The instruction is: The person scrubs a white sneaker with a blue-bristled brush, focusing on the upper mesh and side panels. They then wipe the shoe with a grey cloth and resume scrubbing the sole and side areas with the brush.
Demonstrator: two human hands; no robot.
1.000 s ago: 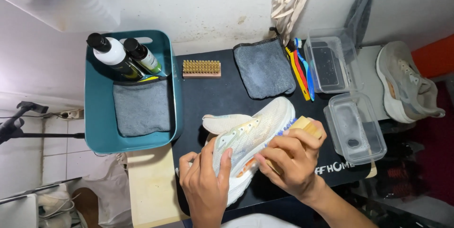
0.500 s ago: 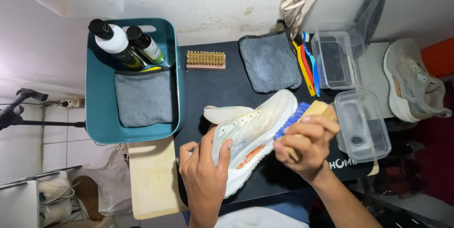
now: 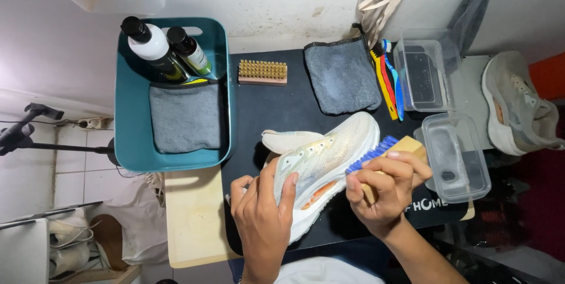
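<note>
**Brush against sneaker, both hands engaged**

Right hand (image 3: 385, 193): fingers curled tight around a wooden-backed brush (image 3: 385, 151), blue bristles pressed against the side of a white sneaker (image 3: 323, 166) near its toe end. Left hand (image 3: 262, 213): fingers spread and wrapped over the heel end of the sneaker, thumb on the upper, clamping it in place. The sneaker lies tilted on its side on a black mat (image 3: 276, 104), orange patch on the sole edge showing. A pale insole (image 3: 288, 141) lies just beside the shoe, touching it.

Further out on the mat: a second brush with tan bristles (image 3: 262, 72), a folded grey cloth (image 3: 342, 76), toothbrushes in yellow, red and blue (image 3: 388, 81). Right of the mat, two clear plastic tubs (image 3: 438, 113); beyond them, another worn sneaker (image 3: 518, 104). Left of the mat, a teal basket (image 3: 126, 113) holding two bottles (image 3: 162, 51) and a grey towel (image 3: 185, 116).
</note>
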